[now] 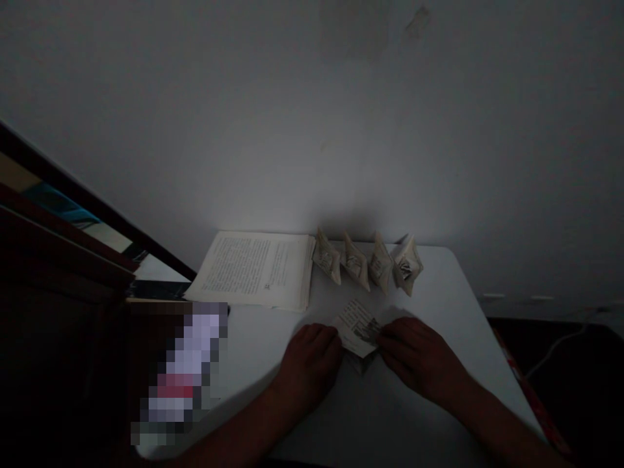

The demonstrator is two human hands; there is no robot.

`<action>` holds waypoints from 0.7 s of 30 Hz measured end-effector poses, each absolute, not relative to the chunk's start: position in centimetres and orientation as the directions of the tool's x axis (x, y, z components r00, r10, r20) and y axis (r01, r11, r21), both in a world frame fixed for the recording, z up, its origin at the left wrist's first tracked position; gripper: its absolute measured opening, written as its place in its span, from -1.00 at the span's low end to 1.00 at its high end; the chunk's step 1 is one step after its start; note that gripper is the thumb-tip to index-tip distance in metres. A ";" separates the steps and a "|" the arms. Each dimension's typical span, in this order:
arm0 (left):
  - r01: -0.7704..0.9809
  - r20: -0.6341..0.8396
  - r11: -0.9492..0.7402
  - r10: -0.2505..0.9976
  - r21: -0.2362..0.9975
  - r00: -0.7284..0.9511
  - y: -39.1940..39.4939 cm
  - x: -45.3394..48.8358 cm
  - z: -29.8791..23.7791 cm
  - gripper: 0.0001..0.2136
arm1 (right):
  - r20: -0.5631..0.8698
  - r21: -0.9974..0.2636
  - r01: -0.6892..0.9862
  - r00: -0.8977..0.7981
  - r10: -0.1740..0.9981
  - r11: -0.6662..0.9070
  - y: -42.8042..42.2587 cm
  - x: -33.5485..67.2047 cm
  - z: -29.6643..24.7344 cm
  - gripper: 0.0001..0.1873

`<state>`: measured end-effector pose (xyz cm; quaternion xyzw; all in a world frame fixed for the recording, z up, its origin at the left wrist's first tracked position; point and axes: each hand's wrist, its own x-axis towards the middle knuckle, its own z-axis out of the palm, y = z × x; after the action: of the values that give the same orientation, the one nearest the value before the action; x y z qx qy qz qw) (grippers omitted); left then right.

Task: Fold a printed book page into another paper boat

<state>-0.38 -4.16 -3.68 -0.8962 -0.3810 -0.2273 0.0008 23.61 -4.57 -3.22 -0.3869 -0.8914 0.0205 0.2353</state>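
Left hand (312, 361): fingers curled, pinching the left corner of the folded paper (358, 330), lower centre of the frame.
Right hand (414, 354): and there it is on the opposite corner, fingertips gripping too!
Folded paper: printed, roughly diamond-shaped, between both hands, another flap peeking out below (whether it touches the tabletop, one cannot tell).
Paper boats (357, 263): four in a row, just right of centre.
Page stack (253, 270): left of centre, print uppermost, beside the leftmost boat.
White table (448, 279): bearing boats and stack, far edge near the wall (244, 130).
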 end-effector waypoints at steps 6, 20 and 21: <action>0.684 0.390 -0.692 0.710 0.229 0.587 -4.4 -0.4 -3.0 -0.90 | 0.384 -0.245 0.692 -0.574 0.724 0.679 -4.9 23.6 -2.7 -0.81; 0.789 0.379 -0.533 0.828 0.306 0.413 -6.3 1.2 -2.8 -0.75 | 0.341 -0.282 0.875 -0.291 0.894 0.393 -7.8 20.8 -3.2 -0.53; 0.792 0.394 -0.535 0.823 0.295 0.410 -6.5 1.4 -2.9 -0.77 | 0.345 -0.288 0.878 -0.277 0.897 0.382 -8.0 20.7 -3.3 -0.52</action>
<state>1.38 -6.49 -2.90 -0.8390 -0.4810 -0.2524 -0.0309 20.65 -7.99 -3.31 -0.5553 -0.7989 0.0203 0.2299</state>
